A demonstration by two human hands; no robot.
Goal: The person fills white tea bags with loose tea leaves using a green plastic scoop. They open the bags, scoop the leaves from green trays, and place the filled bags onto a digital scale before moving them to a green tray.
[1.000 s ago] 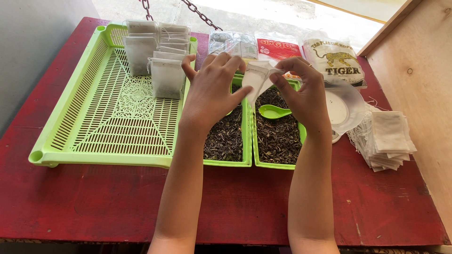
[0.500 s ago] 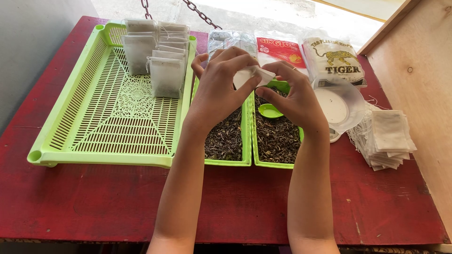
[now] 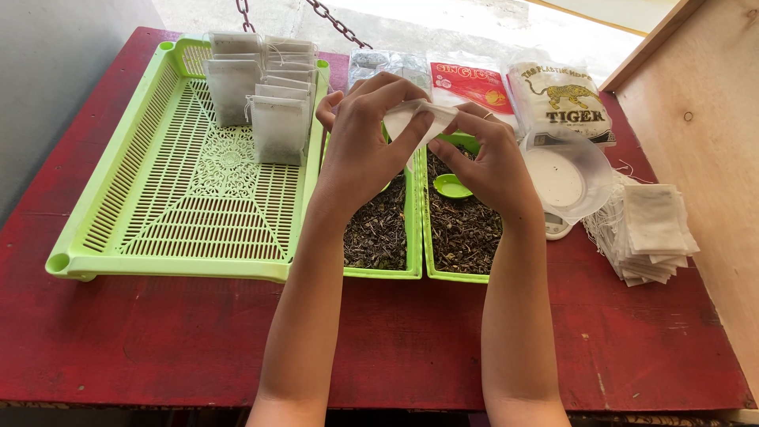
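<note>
Raised slightly, both hands point(image 3: 371, 142) point(image 3: 486, 154) pinch, seemingly, one white pouch point(image 3: 419, 119); grip narrow.

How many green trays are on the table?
3: a large slatted tray at left, and two small trays of loose tea, one under the left hand, one under the right hand.

Two hands, one large slotted green tray point(image 3: 190, 213) to their left, two small leaf-filled trays point(image 3: 419, 237) beneath, one green scoop point(image 3: 452, 187).
</note>
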